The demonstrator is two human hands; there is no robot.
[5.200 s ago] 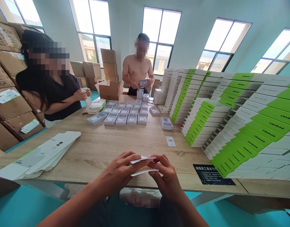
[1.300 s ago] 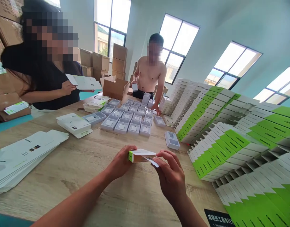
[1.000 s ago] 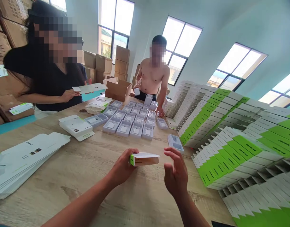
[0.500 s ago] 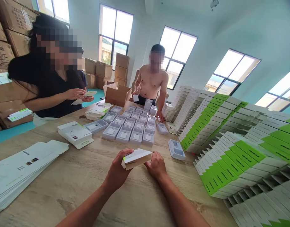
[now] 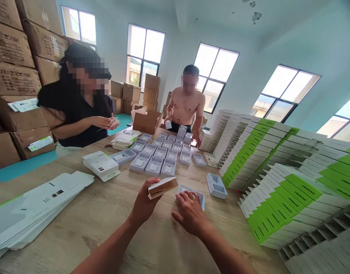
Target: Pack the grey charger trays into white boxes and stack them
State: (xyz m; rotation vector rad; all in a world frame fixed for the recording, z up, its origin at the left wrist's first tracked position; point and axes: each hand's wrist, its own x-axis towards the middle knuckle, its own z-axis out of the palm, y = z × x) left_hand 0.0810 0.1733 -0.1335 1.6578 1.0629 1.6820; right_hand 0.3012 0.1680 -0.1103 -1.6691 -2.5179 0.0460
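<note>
My left hand (image 5: 146,199) grips a small white cardboard box (image 5: 163,187), held tilted above the table, with its open end facing me. My right hand (image 5: 190,213) reaches over a pale plastic tray (image 5: 202,199) on the table. Its fingers curl onto the tray's near left part and hide most of the contents; the thumb sticks out to the left. Just beyond the hands sit several similar trays in rows, including a front tray (image 5: 168,167) with a white square piece inside. Another tray (image 5: 217,185) with compartments lies to the right.
Stacked white and green boxes (image 5: 289,198) line the right side. Flat cartons (image 5: 49,201) lie at the left, near a small pile of folded ones (image 5: 102,166). Two people work across the table; one person's hand (image 5: 168,124) holds a white piece. An open brown carton (image 5: 146,122) stands behind.
My right hand has let go of the white box and taken a tray from the front row's right end, bringing it nearer. My left hand keeps the box. The view has shifted slightly.
</note>
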